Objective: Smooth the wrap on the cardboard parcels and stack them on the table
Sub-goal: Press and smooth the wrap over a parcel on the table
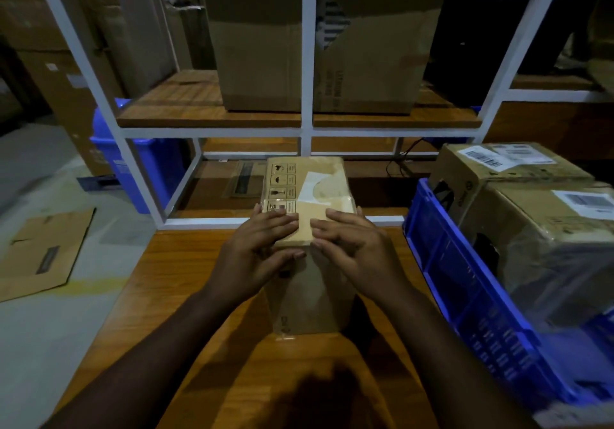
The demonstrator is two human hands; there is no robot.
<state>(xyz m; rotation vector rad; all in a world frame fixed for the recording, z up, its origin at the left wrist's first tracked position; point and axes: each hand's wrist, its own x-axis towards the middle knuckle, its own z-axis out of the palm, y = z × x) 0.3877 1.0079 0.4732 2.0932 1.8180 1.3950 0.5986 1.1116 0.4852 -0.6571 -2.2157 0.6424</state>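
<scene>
Both hands, left hand (262,246) and right hand (352,246), are lying flat with straight fingers, pressing the wrapped parcel's (309,192) near top edge.

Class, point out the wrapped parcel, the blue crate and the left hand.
wrapped parcel (307,182): head view, top face.
blue crate (465,282): head view, near side wall.
left hand (255,249): head view, back of hand.

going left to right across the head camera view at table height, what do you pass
Flattened cardboard on the floor → left hand → wrapped parcel → right hand → blue crate → parcels in the crate.
</scene>
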